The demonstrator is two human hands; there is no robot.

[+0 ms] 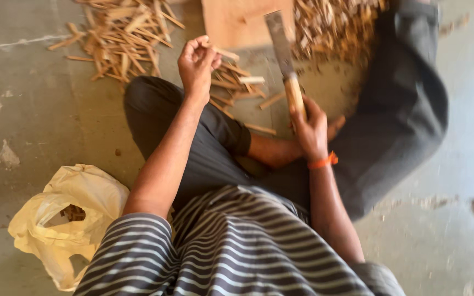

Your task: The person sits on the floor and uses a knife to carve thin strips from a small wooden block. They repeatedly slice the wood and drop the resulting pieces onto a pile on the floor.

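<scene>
**Wood sticks and a big knife**

Wooden stick [223, 53] sits pinched in the left hand [197, 63], fingers curled tight on it, above the wood block [231, 22]; right hand [311, 129] w/ fingers wrapped round the knife [283, 60] handle, blade up over the block; stick pile [122, 38] on the floor nearby; yellow bag [64, 219] by the left knee.

The scene is lit evenly by soft daylight, and no hard shadows are cast. Only a faint shade is seen beneath the white plastic bag [64, 219], chosen here as landmark. Far right of the bag, the concrete floor [456, 181] is rendered brighter and washed out. Motion blur is spread throughout; up and right of the bag, edges are smeared. No glare is noticed.
</scene>
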